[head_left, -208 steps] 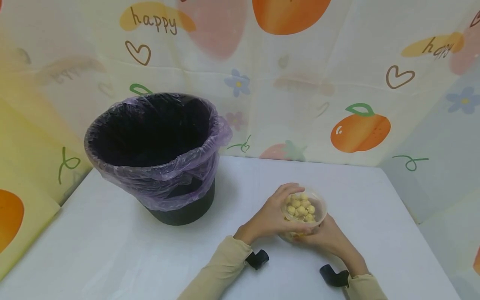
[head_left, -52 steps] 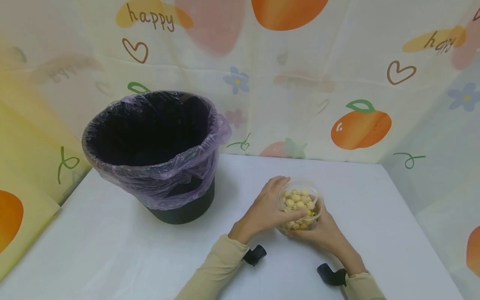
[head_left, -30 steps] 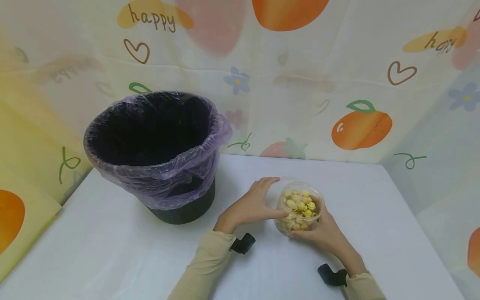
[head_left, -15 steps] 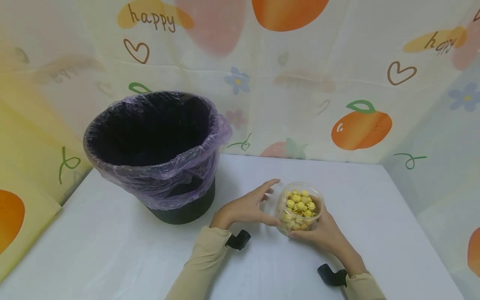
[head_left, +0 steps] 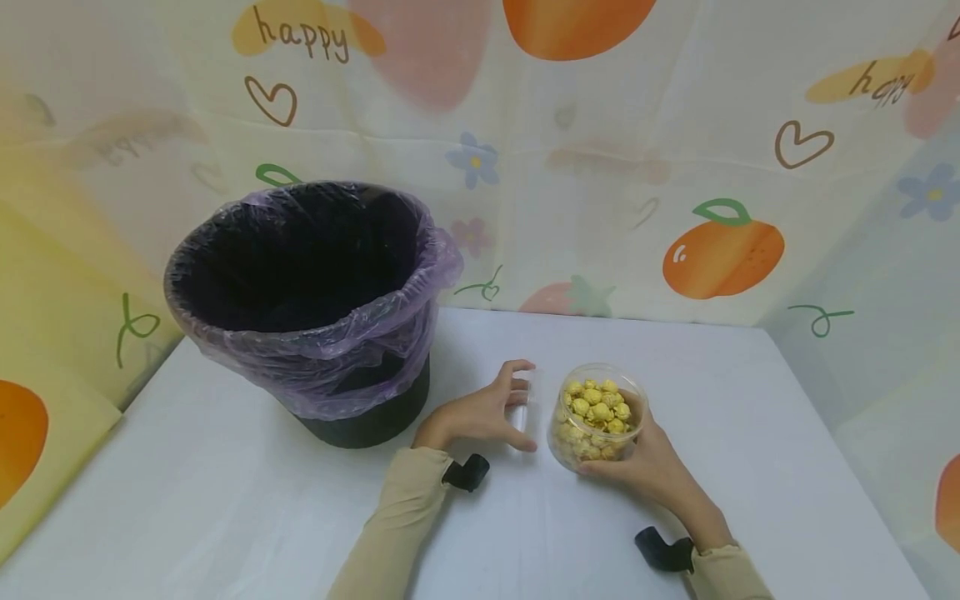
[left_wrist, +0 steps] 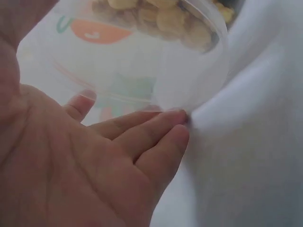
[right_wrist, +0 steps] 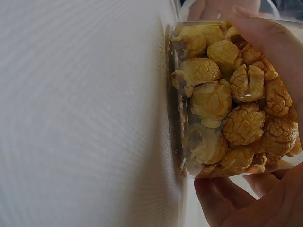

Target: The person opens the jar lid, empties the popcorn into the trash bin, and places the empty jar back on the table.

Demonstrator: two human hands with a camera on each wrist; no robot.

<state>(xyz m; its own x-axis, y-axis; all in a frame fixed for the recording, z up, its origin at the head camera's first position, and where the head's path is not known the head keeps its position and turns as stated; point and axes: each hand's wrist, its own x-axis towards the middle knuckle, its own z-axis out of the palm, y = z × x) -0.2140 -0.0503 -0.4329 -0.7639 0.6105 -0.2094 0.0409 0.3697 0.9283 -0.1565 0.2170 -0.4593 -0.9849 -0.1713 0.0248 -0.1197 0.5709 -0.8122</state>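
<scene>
Popcorn (head_left: 598, 408) sits in a clear tub (head_left: 579, 447) on the worktop (head_left: 585, 533); the right hand (head_left: 662, 468) has its fingers (right_wrist: 213, 201) curled round the tub, presumably for steadiness; the left hand (head_left: 483, 414) pinches a clear lid (left_wrist: 137, 71) by its edge, probably because flat discs offer little else.

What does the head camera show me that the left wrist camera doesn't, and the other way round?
Only the head view: the black bin with its purple liner, and the "happy" lettering.

Only the left wrist view: the palm side of the left hand, and the broad face of the clear lid it holds.

Both: that hand and lid (nearly edge-on from the head), popcorn, the white table and a printed orange.
</scene>
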